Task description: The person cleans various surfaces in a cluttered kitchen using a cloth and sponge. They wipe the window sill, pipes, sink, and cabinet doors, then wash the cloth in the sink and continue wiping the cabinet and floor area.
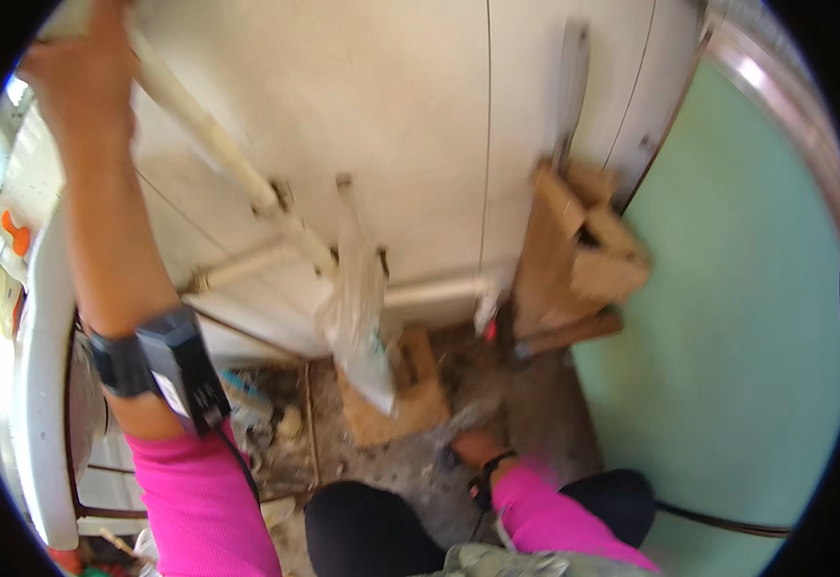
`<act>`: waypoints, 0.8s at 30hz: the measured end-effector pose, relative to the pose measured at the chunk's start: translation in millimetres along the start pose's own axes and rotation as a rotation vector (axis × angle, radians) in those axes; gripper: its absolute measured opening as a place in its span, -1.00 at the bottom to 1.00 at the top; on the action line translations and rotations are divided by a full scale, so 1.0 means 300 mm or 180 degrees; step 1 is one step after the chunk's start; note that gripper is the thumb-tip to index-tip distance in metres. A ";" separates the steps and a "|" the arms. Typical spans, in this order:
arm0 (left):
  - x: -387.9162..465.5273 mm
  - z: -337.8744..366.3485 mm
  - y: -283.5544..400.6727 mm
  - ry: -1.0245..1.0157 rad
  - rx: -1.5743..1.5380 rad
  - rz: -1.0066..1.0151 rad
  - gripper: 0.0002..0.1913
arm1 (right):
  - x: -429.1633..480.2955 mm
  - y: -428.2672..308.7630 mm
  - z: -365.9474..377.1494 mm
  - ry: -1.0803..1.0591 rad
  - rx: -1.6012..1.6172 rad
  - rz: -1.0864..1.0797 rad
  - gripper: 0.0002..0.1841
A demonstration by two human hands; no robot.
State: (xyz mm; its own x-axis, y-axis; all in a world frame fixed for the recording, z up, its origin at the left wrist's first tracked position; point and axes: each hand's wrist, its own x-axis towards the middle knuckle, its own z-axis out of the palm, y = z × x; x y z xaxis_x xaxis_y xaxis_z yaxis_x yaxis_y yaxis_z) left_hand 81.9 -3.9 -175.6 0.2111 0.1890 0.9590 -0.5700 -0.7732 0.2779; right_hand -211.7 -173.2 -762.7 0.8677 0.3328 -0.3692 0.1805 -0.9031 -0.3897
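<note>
My left hand (84, 68) is raised at the upper left, beside the upper end of a cream plastic pipe (221, 148). It is blurred and its fingers run to the picture's edge; whether it grips anything does not show. Low over the dirty floor is my right hand (477, 447), with its fingers partly hidden. Something translucent, like thin plastic, lies at its fingers; a hold on it cannot be made out. A clear plastic bag (362, 332) hangs on the wall pipes above a flat piece of brown cardboard (384, 422).
A torn cardboard box (549, 267) hangs or stands against the wall at right, with a long grey object (573, 86) rising from it. A pale green panel (715, 303) bounds the right side. The white rim of a basin (45, 360) is at left; litter (261, 418) covers the floor below.
</note>
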 end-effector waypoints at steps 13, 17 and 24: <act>-0.018 0.116 0.036 0.0222 -0.1386 -0.0405 -0.38 | -0.474 -0.235 -1.627 0.3285 0.1469 -0.0831 -0.65; -0.010 0.110 0.074 0.0111 -0.1633 -0.0908 -0.36 | -0.635 -0.362 -1.938 0.5368 -0.0704 0.0883 -0.67; -0.026 0.122 0.056 0.0311 -0.1796 -0.0350 -0.32 | -0.563 -0.182 -2.401 0.5377 -0.2010 0.3013 -0.59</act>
State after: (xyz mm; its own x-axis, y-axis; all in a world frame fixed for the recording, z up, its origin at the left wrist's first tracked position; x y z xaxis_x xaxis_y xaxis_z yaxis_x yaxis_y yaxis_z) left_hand 99.7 -40.4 -180.4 0.2340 0.3258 0.9160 -0.8894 -0.3089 0.3370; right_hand -34.5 -375.5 -71.4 0.1787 -0.3994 0.8992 -0.7152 -0.6803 -0.1600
